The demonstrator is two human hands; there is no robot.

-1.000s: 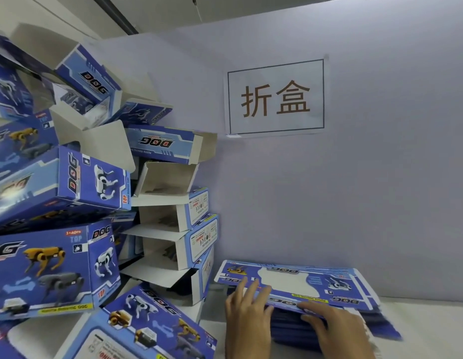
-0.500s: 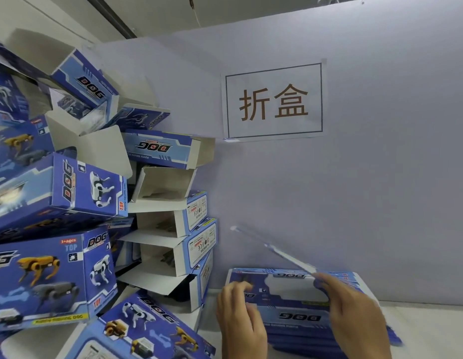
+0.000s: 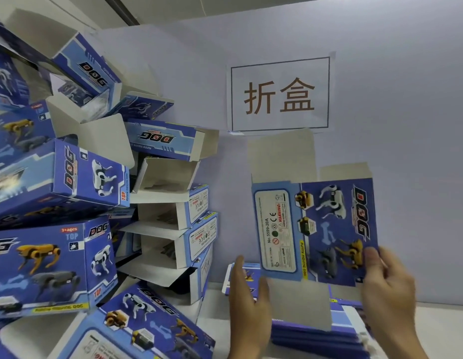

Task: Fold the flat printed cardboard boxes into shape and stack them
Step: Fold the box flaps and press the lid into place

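Note:
A flat blue printed box (image 3: 316,229) with robot dogs and the word DOG stands upright in front of the wall, its grey flaps sticking out above and below. My right hand (image 3: 388,286) pinches its lower right corner, thumb on the printed face. My left hand (image 3: 247,299) is at the box's lower left edge with straight fingers; I cannot tell if it touches. Under both hands lies the pile of flat boxes (image 3: 316,332) on the table.
A tall, untidy heap of folded boxes (image 3: 70,203) fills the left side, several with open flaps toward me. A paper sign (image 3: 279,95) hangs on the grey wall behind. A strip of white table (image 3: 437,330) shows at the lower right.
My right hand has lifted the top flat box off the pile and turned it upright, printed side toward me. My left hand has left the pile and come to the box's left edge.

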